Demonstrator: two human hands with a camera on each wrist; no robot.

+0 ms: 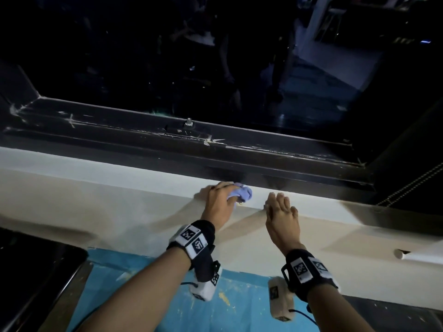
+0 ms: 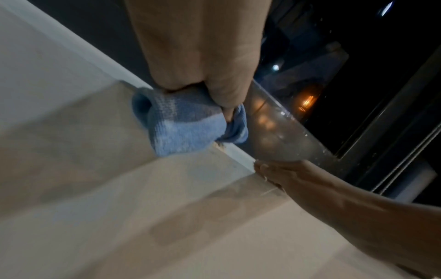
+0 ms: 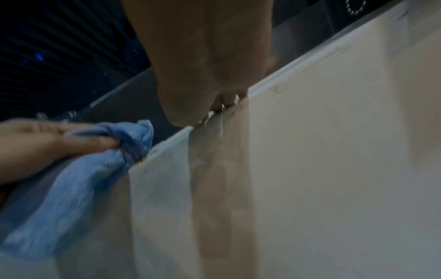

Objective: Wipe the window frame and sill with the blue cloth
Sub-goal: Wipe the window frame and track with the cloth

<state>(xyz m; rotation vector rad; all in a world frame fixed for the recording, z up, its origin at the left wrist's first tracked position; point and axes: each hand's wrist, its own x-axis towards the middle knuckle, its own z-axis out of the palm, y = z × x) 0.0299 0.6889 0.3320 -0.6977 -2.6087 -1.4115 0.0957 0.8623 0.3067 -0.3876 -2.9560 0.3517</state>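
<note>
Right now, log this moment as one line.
left hand: grips bunched blue cloth on white window sill | right hand: flat, fingers on sill edge | dark window frame: scuffed

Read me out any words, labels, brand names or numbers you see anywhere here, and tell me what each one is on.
No readable text in any view.
Left wristband: square black-and-white coded markers, patterns only, no letters or digits.
Right wristband: the same kind of markers, no words.
Wrist camera blocks: small coded markers, too small to make out anything.
Blue cloth, sill, dark window frame: no print visible.
</note>
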